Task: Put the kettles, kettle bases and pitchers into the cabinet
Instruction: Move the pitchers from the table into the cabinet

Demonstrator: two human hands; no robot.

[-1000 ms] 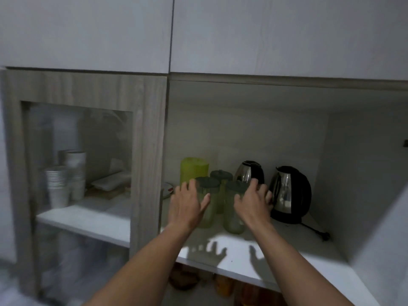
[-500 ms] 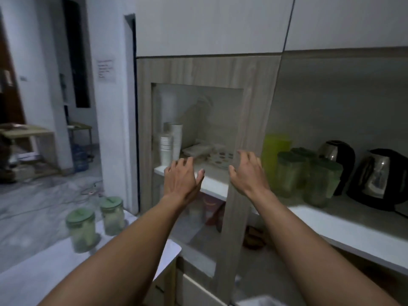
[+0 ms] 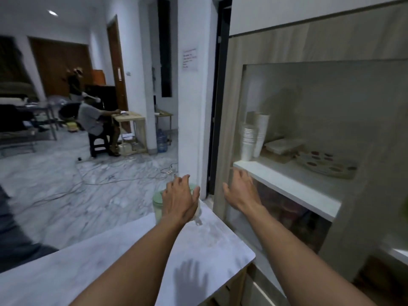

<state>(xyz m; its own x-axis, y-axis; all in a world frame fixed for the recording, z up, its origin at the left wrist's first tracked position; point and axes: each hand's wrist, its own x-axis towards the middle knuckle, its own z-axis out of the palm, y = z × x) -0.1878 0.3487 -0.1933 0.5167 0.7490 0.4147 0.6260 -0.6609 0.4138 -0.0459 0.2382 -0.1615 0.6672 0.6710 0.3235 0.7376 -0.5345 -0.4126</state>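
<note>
Hands both spread open, nothing held. Left hand is reached toward a green-lidded pitcher at the far corner of the bench, right hand beside the cabinet. Pitcher could easily get knocked off that edge if bumped.

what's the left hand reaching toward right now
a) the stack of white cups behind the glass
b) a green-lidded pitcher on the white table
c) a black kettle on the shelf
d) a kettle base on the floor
b: the left hand is spread open right in front of the green-lidded pitcher at the far edge of the white table, not closed on it.
</note>
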